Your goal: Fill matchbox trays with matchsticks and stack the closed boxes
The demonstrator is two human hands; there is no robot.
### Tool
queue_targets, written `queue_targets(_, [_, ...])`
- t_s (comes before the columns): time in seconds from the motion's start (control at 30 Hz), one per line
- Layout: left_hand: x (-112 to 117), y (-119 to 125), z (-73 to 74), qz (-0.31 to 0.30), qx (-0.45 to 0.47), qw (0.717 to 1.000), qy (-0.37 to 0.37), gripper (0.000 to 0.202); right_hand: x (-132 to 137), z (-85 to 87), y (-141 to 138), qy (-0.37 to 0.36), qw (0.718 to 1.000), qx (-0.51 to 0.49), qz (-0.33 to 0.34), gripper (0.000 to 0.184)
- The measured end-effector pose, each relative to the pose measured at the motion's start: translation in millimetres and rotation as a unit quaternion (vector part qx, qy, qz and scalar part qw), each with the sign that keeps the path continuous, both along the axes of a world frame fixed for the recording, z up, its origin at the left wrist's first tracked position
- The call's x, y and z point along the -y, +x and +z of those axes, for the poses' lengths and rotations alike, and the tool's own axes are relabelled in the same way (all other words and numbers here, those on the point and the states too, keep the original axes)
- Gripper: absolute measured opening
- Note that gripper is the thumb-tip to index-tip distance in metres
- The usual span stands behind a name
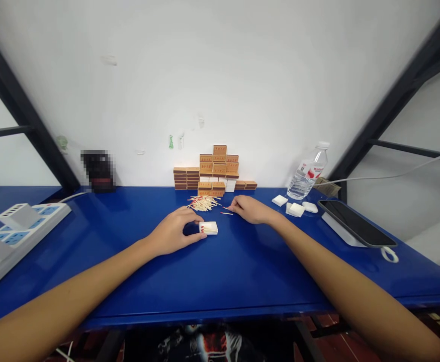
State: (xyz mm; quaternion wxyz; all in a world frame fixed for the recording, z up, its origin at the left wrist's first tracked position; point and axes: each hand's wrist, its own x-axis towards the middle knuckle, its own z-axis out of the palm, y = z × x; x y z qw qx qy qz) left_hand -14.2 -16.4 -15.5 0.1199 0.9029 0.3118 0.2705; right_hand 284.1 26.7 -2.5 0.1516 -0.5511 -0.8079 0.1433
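Note:
My left hand (178,230) grips the left end of a small white matchbox tray (212,228) between thumb and fingers. A few red-tipped matches lie inside that tray, toward its left side. My right hand (248,208) is closed in a pinch on a match, whose red tip pokes out to the left of the fingertips. Just below those fingers, a single match (226,213) lies on the blue table. Between the hands and a little farther back is a loose pile of matches (204,203).
Stacked matchboxes (220,168) stand against the wall behind the pile. On the right are white trays (280,200), a water bottle (307,173) and a propped phone (357,222). A power strip (27,236) lies at left on the blue table (129,281), near a pixelated dark object (98,171).

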Motion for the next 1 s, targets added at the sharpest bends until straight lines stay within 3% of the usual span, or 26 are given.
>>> queue_targets(0.23, [0.0,0.4,1.4,-0.002,-0.004,1.000,0.002,0.030,8.7,5.3,-5.9,-0.001,0.997,0.019,0.071,0.023])
queue_targets(0.43, [0.8,0.1,1.7,0.002,-0.007,1.000,-0.001,0.031,7.5,4.1,-1.8,0.018,0.997,0.038,0.072,0.016])
queue_targets(0.63, [-0.9,0.1,0.3,-0.002,-0.007,1.000,0.000,0.030,-0.1,-4.1,-3.6,0.072,0.995,-0.024,0.064,0.018])
queue_targets(1.0, [0.3,-0.7,2.2,-0.001,-0.005,1.000,0.001,0.032,3.0,0.8,0.2,0.060,0.995,-0.023,0.076,0.022])
